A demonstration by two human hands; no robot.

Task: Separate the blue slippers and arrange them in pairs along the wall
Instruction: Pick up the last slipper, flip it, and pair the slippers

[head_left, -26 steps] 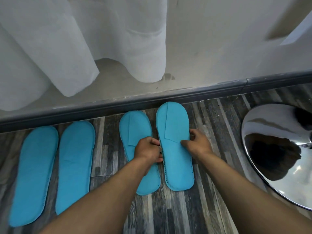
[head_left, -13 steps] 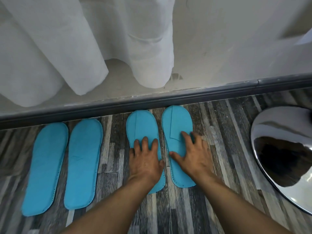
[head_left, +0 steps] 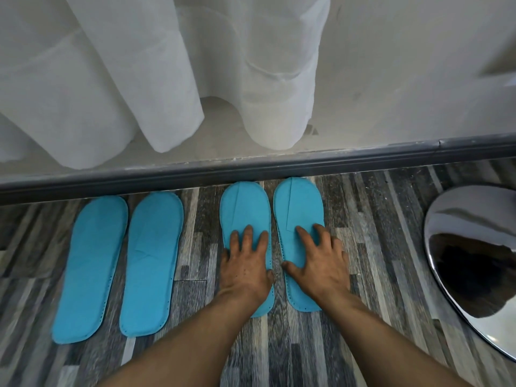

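Two pairs of flat blue slippers lie on the wood-pattern floor, toes toward the grey skirting (head_left: pixel 279 169). The left pair (head_left: pixel 120 263) lies sole side up, its two slippers close together. In the right pair, my left hand (head_left: pixel 245 263) presses flat on the left slipper (head_left: pixel 243 208) and my right hand (head_left: pixel 318 261) presses flat on the right slipper (head_left: pixel 300 205). Both hands have their fingers spread and grip nothing. The heels of the right pair are partly covered by my hands and wrists.
White curtains (head_left: pixel 139 79) hang down over the wall (head_left: pixel 405 79) behind the skirting. A shiny chrome base (head_left: pixel 474 261) stands on the floor at the right, close to the right pair.
My hands went from pinching the inner edges of the right pair to lying flat on top of them. The two slippers now sit level and nearer the skirting.
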